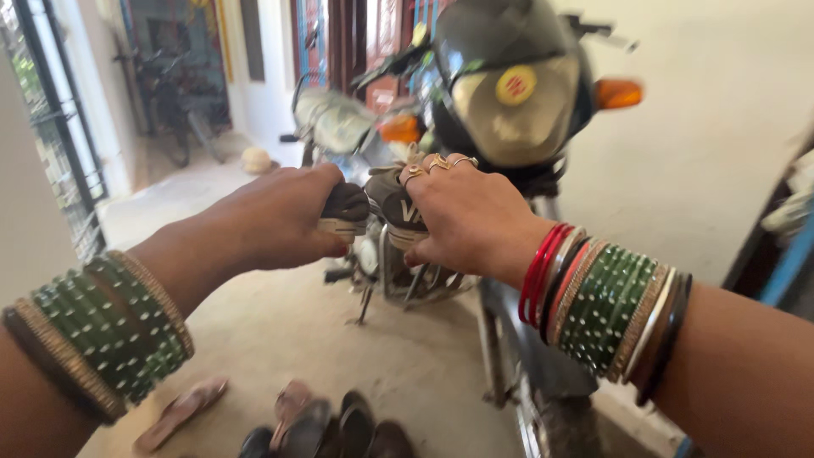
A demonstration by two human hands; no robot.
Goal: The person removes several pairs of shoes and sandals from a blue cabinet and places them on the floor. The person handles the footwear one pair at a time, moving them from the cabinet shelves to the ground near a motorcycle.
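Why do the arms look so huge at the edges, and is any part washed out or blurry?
Head view: the wide lens stretches the forearms at the corners. The left hand and right hand, each gripping a dark shoe, are fairly sharp. The motorbike behind is slightly soft. Daylight bleaches the pale wall at upper right; the sandals on the floor lie in dimmer light.

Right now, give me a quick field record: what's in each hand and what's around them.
left hand: closed on a dark shoe, heel toward the camera
right hand: closed on a second dark shoe, rings on the fingers
shoes: held side by side, about touching
wrists: green bangles on both, red ones on the right
behind: parked motorcycle
floor: sandals and shoes at the bottom edge
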